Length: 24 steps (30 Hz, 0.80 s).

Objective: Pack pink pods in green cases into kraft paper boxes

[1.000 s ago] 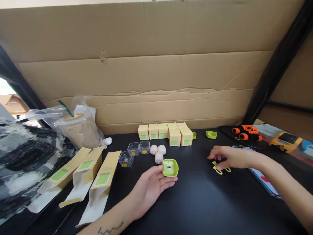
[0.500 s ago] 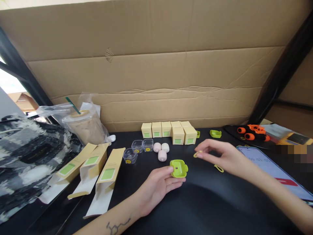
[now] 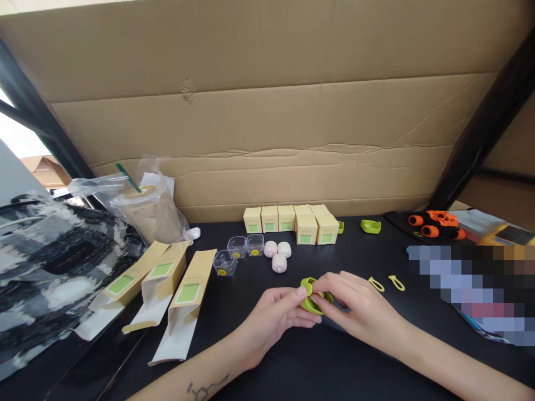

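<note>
Black bench (image 3: pixel 355 362), cardboard wall (image 3: pixel 267 111) behind; I see my left hand (image 3: pixel 273 314) and right hand (image 3: pixel 361 312), fingers (image 3: pixel 299 293) pinching the green case (image 3: pixel 308 304).

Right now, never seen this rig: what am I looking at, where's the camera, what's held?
There is no machine here, just a person's two bare hands. The single picture comes from a camera worn on the person's head, looking forward and down, so the arms come in from the bottom edge.

The left hand and right hand meet on a small green plastic piece: the left grips it and the right's fingertips pinch at it.

On the black table lie two yellow loops, a row of small boxes, clear cups, pink pieces, flat cartons, a bagged iced drink and a second green piece. A cardboard sheet stands behind.
</note>
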Each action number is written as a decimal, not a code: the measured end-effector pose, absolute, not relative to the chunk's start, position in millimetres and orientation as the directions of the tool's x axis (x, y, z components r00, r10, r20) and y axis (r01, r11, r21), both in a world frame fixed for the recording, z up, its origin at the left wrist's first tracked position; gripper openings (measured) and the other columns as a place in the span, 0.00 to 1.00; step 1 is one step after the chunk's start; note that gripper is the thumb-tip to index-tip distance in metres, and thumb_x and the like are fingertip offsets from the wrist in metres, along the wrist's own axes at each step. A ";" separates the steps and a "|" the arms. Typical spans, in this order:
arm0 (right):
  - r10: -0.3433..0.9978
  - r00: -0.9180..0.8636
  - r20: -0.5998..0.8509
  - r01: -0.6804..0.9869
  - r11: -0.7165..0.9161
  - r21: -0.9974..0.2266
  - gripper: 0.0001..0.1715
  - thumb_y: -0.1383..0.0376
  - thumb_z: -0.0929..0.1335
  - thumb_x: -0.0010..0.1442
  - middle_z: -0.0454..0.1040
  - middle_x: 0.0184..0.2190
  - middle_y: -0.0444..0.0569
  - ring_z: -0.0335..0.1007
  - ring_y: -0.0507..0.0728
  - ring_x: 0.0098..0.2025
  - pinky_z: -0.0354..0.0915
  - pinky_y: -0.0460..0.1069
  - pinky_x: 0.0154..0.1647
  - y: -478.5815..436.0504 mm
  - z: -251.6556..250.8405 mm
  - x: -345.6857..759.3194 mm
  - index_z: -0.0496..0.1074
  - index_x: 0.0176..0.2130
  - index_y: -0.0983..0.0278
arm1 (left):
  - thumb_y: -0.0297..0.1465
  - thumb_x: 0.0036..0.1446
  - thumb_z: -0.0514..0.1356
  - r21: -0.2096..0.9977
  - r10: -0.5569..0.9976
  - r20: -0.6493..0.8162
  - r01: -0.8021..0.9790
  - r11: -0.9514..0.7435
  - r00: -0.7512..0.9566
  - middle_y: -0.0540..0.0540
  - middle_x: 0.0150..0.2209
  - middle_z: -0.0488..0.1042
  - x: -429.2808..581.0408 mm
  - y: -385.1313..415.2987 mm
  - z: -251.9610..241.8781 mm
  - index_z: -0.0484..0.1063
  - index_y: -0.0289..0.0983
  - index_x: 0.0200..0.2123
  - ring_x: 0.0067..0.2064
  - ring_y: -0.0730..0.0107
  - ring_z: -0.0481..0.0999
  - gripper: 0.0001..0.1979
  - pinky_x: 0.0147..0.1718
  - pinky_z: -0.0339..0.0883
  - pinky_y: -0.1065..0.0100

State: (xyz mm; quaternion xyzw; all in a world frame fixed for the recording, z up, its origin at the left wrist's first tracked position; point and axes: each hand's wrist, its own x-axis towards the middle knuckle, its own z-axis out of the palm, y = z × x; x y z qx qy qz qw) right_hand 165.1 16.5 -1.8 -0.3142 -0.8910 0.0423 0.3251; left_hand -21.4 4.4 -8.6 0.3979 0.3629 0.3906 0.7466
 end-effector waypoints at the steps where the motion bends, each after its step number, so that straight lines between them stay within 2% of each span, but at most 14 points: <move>1: 0.587 -0.594 0.550 0.538 0.799 -0.271 0.06 0.69 0.62 0.64 0.74 0.28 0.43 0.68 0.51 0.27 0.57 0.47 0.30 16.8 -2.7 165.2 0.67 0.35 0.61 | 0.40 0.51 0.65 0.882 0.877 -0.229 -0.290 0.370 0.422 0.43 0.30 0.80 -21.2 4.3 -8.9 0.78 0.31 0.33 0.36 0.67 0.80 0.16 0.40 0.69 0.69; 6: 0.599 -0.622 0.504 0.551 0.792 -0.262 0.08 0.68 0.62 0.65 0.73 0.28 0.43 0.68 0.52 0.29 0.58 0.47 0.32 17.8 -7.5 165.8 0.68 0.33 0.62 | 0.41 0.50 0.65 0.905 0.890 -0.231 -0.250 0.345 0.393 0.43 0.28 0.79 -20.1 2.9 -9.7 0.78 0.31 0.32 0.34 0.65 0.80 0.17 0.39 0.70 0.66; 10: 0.602 -0.643 0.473 0.558 0.792 -0.248 0.12 0.68 0.61 0.66 0.71 0.28 0.45 0.67 0.53 0.30 0.58 0.48 0.32 17.8 -7.3 166.0 0.69 0.32 0.62 | 0.37 0.51 0.64 0.920 0.890 -0.226 -0.214 0.329 0.396 0.41 0.29 0.79 -19.6 1.9 -8.2 0.78 0.29 0.32 0.35 0.61 0.80 0.14 0.40 0.70 0.64; 13: 0.681 -0.575 0.453 0.571 0.731 -0.374 0.11 0.68 0.62 0.65 0.70 0.26 0.45 0.65 0.53 0.27 0.59 0.47 0.30 16.9 -3.7 164.8 0.70 0.31 0.62 | 0.33 0.51 0.64 0.942 0.878 -0.218 -0.143 0.303 0.426 0.41 0.31 0.80 -20.5 3.0 -7.5 0.78 0.31 0.36 0.37 0.61 0.80 0.12 0.41 0.70 0.64; 16: 0.768 -0.509 0.389 0.546 0.637 -0.544 0.12 0.68 0.63 0.63 0.69 0.25 0.44 0.63 0.51 0.25 0.60 0.46 0.27 14.5 -0.2 162.6 0.70 0.29 0.62 | 0.33 0.52 0.62 0.986 0.907 -0.146 -0.011 0.163 0.395 0.44 0.28 0.79 -23.4 4.4 -6.1 0.78 0.33 0.31 0.32 0.65 0.79 0.09 0.35 0.70 0.67; 18: 0.776 -0.505 0.379 0.522 0.624 -0.582 0.12 0.69 0.63 0.62 0.68 0.24 0.43 0.62 0.51 0.25 0.60 0.46 0.26 12.2 1.0 161.3 0.70 0.27 0.62 | 0.32 0.54 0.59 0.991 0.918 -0.063 0.134 0.011 0.391 0.45 0.26 0.78 -26.0 4.1 -3.7 0.77 0.34 0.28 0.30 0.67 0.78 0.09 0.33 0.68 0.69; 21: 0.764 -0.519 0.384 0.510 0.637 -0.578 0.11 0.70 0.64 0.60 0.66 0.23 0.43 0.61 0.51 0.25 0.60 0.46 0.27 9.4 2.5 160.4 0.70 0.26 0.63 | 0.28 0.54 0.56 0.890 0.899 0.106 0.362 -0.276 0.425 0.48 0.24 0.75 -29.2 2.2 0.7 0.73 0.36 0.24 0.28 0.71 0.73 0.09 0.30 0.64 0.72; 24: 0.781 -0.537 0.318 0.473 0.591 -0.653 0.10 0.70 0.65 0.59 0.66 0.23 0.42 0.61 0.51 0.25 0.60 0.46 0.27 8.5 6.1 161.6 0.70 0.27 0.63 | 0.24 0.51 0.56 0.822 0.874 0.200 0.410 -0.396 0.443 0.52 0.22 0.69 -29.5 1.5 1.7 0.68 0.36 0.21 0.26 0.74 0.67 0.08 0.28 0.60 0.73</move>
